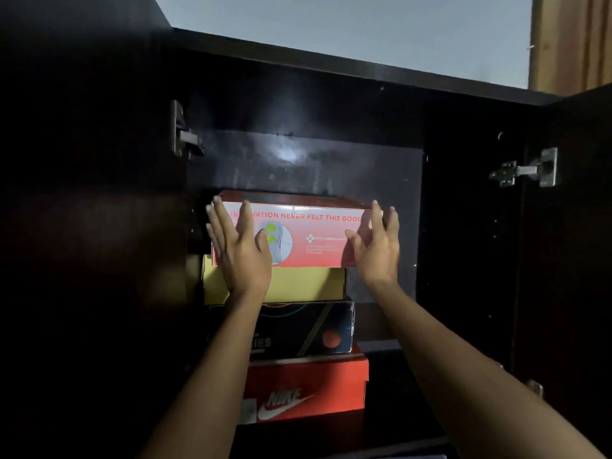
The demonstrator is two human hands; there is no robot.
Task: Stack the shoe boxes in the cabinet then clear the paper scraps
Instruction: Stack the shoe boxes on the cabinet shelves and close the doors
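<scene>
Several shoe boxes stand stacked inside the dark cabinet. The top one is a pink-red box with red lettering. Under it lie a yellow box, a black box and an orange Nike box at the bottom. My left hand lies flat on the left front of the pink-red box, fingers spread. My right hand presses its right front corner, fingers apart. Neither hand wraps around the box. No paper scraps are in view.
Both cabinet doors hang open, with metal hinges at the left and right. To the right of the stack the cabinet interior is dark space. A pale wall and a tan curtain show above.
</scene>
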